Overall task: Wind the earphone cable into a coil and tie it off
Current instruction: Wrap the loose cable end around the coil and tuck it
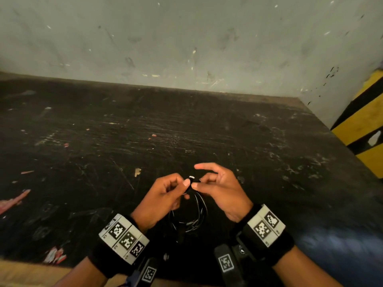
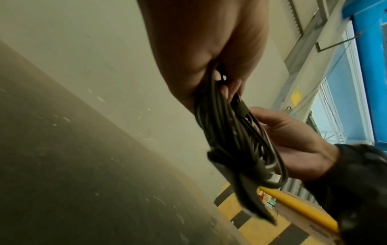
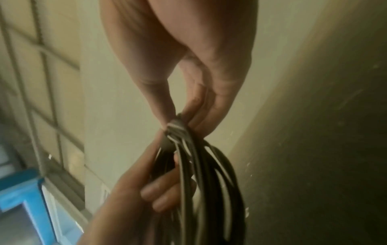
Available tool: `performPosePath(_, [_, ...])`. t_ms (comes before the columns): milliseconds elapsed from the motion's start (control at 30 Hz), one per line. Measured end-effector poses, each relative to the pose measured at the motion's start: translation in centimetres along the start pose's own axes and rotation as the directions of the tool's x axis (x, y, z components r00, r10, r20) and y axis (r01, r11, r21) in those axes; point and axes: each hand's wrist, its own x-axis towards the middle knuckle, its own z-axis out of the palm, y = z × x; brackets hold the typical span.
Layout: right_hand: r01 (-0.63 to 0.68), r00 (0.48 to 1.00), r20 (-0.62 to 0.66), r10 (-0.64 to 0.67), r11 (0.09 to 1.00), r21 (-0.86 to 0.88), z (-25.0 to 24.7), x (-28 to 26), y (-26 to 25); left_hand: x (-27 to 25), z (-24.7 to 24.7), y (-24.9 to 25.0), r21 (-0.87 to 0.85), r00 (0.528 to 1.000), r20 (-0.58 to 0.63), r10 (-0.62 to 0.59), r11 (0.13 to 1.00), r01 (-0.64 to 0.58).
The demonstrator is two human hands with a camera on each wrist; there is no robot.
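The black earphone cable (image 1: pixel 195 214) hangs as a coil of several loops between my two hands, above the dark table. My left hand (image 1: pixel 182 186) pinches the top of the coil (image 2: pixel 226 126), thumb and fingers curled round the bundled strands. My right hand (image 1: pixel 196 183) pinches the same spot from the right, where a short black tie band (image 3: pixel 177 127) wraps the strands; its index finger sticks out forward. The loops (image 3: pixel 201 190) droop below both hands. The earbuds and plug are lost in the dark bundle.
A scratched black tabletop (image 1: pixel 145 131) with small paint flecks and paper scraps spreads out ahead, ending at a scuffed grey wall (image 1: pixel 186 42). A yellow and black striped post (image 1: pixel 364 125) stands at the right edge. The table's wooden front edge (image 1: pixel 24 274) is at lower left.
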Motion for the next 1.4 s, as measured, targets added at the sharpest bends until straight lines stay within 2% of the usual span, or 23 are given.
performPosePath(67, [0.033,0.996,-0.081,-0.037,0.999,-0.040,0.3,0.4,0.3,0.0,-0.1,-0.7,-0.046,0.998,-0.060,-0.036,0.998,0.033])
performPosePath(167, [0.022,0.981,-0.194,-0.027,0.999,-0.030,0.7,1.2,1.0,-0.1,-0.4,-1.7,-0.227,0.972,-0.157,-0.175,0.964,0.137])
performPosePath(333, [0.009,0.964,-0.266,0.001,0.999,0.035,3.7,1.8,3.0,0.5,-0.4,-2.8,-0.234,0.903,-0.344,-0.257,0.955,0.183])
performPosePath(400, [0.037,0.956,-0.295,-0.012,0.996,0.081,5.1,2.1,3.7,1.0,-1.0,-3.1,-0.321,0.885,-0.346,-0.310,0.926,0.199])
performPosePath(500, [0.053,0.934,-0.355,-0.027,0.997,0.063,6.4,3.0,4.3,1.6,-2.6,-3.4,-0.459,0.880,-0.256,-0.400,0.852,0.253])
performPosePath(567, [0.048,0.919,-0.393,-0.029,0.998,0.040,6.9,3.9,4.4,2.0,-3.7,-3.4,-0.492,0.886,-0.199,-0.418,0.825,0.279])
performPosePath(700, [-0.009,0.931,-0.366,-0.002,0.999,-0.030,7.7,5.6,4.8,2.9,-5.6,-4.1,-0.355,0.867,-0.256,-0.427,0.876,0.326])
performPosePath(767, [-0.043,0.915,-0.403,0.013,0.997,-0.066,7.7,6.6,5.2,3.3,-6.9,-4.6,-0.308,0.861,-0.254,-0.441,0.880,0.360])
performPosePath(867, [-0.151,0.830,-0.538,0.147,0.988,0.038,7.7,9.1,6.8,3.6,-9.8,-5.1,-0.261,0.819,-0.130,-0.558,0.816,0.515])
performPosePath(933, [-0.208,0.774,-0.583,0.247,0.969,0.135,6.8,9.9,8.2,2.9,-10.5,-5.9,-0.225,0.788,-0.052,-0.613,0.776,0.589])
performPosePath(1033, [-0.247,0.724,-0.616,0.310,0.950,0.189,7.5,10.8,9.7,3.0,-12.7,-7.7,-0.243,0.814,-0.091,-0.573,0.806,0.540])
performPosePath(1100, [-0.264,0.727,-0.594,0.344,0.939,0.221,7.7,10.5,10.3,3.7,-13.7,-8.8,-0.264,0.831,-0.165,-0.532,0.835,0.482])
performPosePath(1167, [-0.303,0.744,-0.565,0.357,0.934,0.192,8.1,10.1,11.1,4.6,-14.8,-9.9,-0.190,0.843,-0.207,-0.497,0.865,0.464])
performPosePath(1300, [-0.424,0.740,-0.562,0.369,0.905,0.035,8.2,9.3,14.1,5.5,-15.5,-12.7,0.029,0.837,-0.216,-0.502,0.854,0.520])
performPosePath(1400, [-0.450,0.763,-0.579,0.289,0.879,-0.154,7.9,8.6,15.6,5.2,-15.0,-14.0,0.146,0.837,-0.226,-0.498,0.832,0.535])
